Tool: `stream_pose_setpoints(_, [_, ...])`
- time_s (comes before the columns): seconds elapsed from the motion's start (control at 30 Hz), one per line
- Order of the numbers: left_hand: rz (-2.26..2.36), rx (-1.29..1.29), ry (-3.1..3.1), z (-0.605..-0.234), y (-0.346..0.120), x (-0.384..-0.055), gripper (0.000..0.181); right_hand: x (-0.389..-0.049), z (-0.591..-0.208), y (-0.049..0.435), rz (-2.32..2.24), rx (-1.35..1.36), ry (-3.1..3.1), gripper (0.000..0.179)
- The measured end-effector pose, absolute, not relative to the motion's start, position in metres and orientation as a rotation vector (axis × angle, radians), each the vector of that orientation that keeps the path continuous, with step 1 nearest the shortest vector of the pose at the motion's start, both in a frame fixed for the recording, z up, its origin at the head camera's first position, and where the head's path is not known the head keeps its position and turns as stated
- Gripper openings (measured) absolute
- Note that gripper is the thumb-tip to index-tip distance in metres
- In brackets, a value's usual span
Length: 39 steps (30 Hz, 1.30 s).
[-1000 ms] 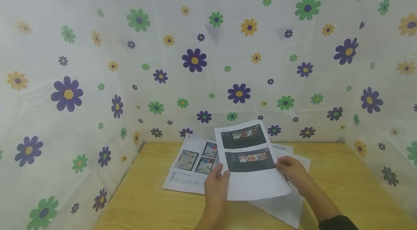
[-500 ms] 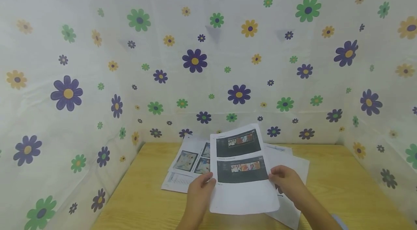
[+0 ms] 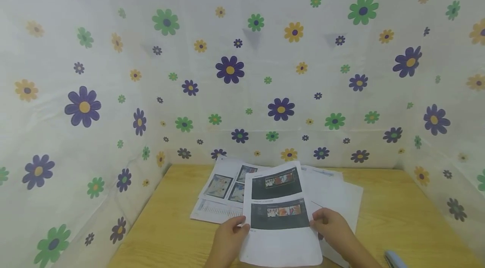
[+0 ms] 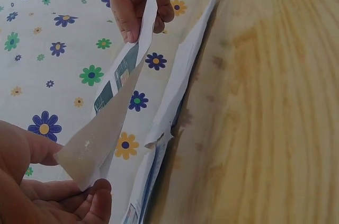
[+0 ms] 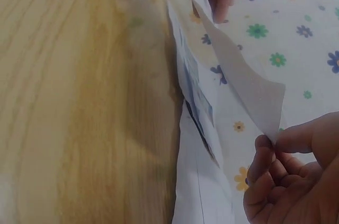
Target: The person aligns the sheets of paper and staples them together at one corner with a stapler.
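A printed sheet of paper [image 3: 280,245] with two dark screenshot pictures is held up over the table. My left hand [image 3: 229,240] pinches its left edge, and my right hand [image 3: 333,232] pinches the opposite edge between thumb and fingers. In the left wrist view the raised sheet [image 4: 106,128] curves between both hands, its pale back facing that camera. The right wrist view has the thumb and forefinger of my right hand [image 5: 296,171] on the edge of the bowed sheet [image 5: 249,83]. Below it lie other papers [image 3: 337,200], partly hidden by the held sheet.
At the left, printed pages [image 3: 219,186] with tablet-like pictures overlap on the wooden table [image 3: 170,234]. A light blue object [image 3: 394,258], possibly a stapler, shows at the bottom right. Flower-printed sheeting [image 3: 242,99] encloses the back and both sides.
Both hands have brought the printed sheet lower and closer to me, and slightly left from its earlier place. The light blue object shows more at the bottom right.
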<state>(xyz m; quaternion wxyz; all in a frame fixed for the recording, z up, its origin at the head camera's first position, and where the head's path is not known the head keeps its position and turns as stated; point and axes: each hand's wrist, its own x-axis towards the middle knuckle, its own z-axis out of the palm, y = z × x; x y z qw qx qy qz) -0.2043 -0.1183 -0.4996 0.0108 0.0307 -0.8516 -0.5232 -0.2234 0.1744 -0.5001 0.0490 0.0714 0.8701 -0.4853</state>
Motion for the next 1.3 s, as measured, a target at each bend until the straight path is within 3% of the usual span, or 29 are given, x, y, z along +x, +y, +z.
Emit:
stream_pose_setpoints(0.4, [-1.477,0.109,-2.71,-0.512,-0.127,-0.203,0.037,-0.216,-0.519,0.163,-1.34,0.085,2.797,0.013])
stream_pose_setpoints(1.3, [-1.473,0.009,-2.935,-0.54,-0.127,-0.207,0.054,-0.213,-0.534,0.151,-0.933,0.195,2.822,0.022])
